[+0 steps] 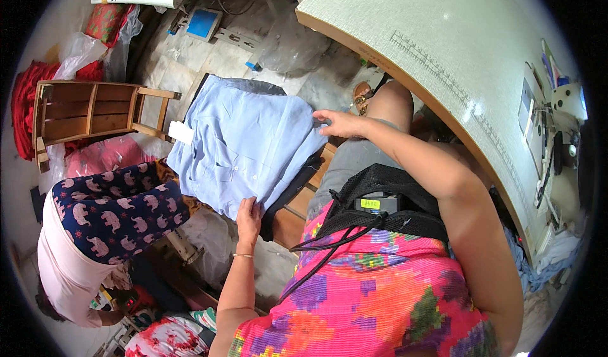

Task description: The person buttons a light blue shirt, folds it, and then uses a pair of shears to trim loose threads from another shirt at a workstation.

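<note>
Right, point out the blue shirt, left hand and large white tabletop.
Blue shirt (244,148), head view: middle of the cloth.
Left hand (249,218), head view: middle of the hand.
Large white tabletop (456,18), head view: bare surface.

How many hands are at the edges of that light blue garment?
2: the left hand is at the light blue garment's lower edge in the picture, the right hand at its upper right. Some fingertips may be hidden.

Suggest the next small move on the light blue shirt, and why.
Probably draw the light blue shirt gently taut: it looks creased, the left hand is at its near edge, and the right hand is at its right edge, so both are placed for it.
</note>
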The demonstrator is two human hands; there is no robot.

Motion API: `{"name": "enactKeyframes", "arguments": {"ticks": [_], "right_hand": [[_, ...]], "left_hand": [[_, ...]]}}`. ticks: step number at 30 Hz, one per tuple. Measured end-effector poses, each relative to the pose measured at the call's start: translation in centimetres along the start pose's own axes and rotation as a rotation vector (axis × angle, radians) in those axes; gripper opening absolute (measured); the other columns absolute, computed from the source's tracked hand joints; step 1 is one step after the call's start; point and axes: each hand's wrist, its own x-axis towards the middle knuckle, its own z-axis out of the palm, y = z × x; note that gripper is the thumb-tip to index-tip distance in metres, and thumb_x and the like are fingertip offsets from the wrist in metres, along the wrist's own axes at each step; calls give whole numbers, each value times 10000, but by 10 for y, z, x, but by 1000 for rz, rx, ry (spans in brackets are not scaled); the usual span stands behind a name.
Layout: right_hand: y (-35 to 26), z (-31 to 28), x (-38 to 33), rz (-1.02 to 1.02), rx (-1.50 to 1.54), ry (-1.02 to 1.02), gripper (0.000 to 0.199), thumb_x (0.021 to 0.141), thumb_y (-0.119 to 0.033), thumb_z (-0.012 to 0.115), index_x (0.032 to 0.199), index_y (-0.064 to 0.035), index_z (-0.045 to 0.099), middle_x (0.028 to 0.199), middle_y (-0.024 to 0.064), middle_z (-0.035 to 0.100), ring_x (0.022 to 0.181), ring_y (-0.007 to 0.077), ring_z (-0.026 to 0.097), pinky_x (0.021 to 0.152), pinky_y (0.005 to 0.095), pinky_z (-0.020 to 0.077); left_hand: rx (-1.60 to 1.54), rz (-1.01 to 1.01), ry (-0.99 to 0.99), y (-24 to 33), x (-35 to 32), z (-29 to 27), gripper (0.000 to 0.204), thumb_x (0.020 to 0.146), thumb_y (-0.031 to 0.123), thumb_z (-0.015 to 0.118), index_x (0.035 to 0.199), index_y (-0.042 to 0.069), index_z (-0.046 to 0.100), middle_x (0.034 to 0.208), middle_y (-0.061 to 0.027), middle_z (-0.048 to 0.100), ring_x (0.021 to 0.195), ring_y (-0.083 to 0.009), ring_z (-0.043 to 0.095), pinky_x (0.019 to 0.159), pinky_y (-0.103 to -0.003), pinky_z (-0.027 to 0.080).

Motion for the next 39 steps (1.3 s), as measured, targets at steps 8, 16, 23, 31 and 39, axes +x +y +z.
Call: {"name": "enactKeyframes", "arguments": {"ticks": [8, 16, 23, 31, 39], "right_hand": [[-9, 10, -7, 11, 138, -156, 488, 875, -131, 556, 1342, -81, 422, 1371, 103, 438, 1238, 201, 411, 1033, 308, 312], [-10, -3, -16, 192, 364, 64, 394, 859, -139, 559, 1248, -86, 526, 1187, 61, 559, 1035, 141, 518, 833, 280, 427], [-2, -18, -37, 58, 337, 43, 390, 877, -100, 541, 1257, -20, 503, 1188, 65, 544, 1063, 134, 491, 895, 269, 400], [-2, -21, -45, 63, 532, 121, 326, 866, -88, 556, 1187, -33, 537, 1018, 10, 552, 833, 68, 514, 747, 211, 431], [-3, -31, -91, -30, 463, 128, 358, 862, -102, 572, 1207, -21, 527, 1033, 29, 560, 895, 86, 522, 809, 223, 431]], "left_hand": [[405, 143, -422, 11, 5, -35, 130, 845, 171, 572, 883, 52, 607, 770, -142, 585, 787, -348, 581, 670, -417, 466], [106, 484, -178, 113, 145, 22, 291, 823, 178, 626, 1048, 6, 556, 1084, -193, 537, 970, -377, 554, 783, -420, 475], [555, 462, -502, 136, 233, 85, 214, 806, 133, 564, 991, 27, 581, 1006, -189, 610, 910, -362, 608, 750, -434, 501], [197, 588, -314, 147, 172, 85, 294, 786, 132, 611, 1050, 14, 553, 1152, -204, 510, 1005, -383, 545, 833, -415, 469], [321, 262, 183, 22, 97, -11, 515, 815, 205, 630, 1255, 4, 453, 1295, -277, 424, 1176, -429, 421, 1000, -461, 353]]}}
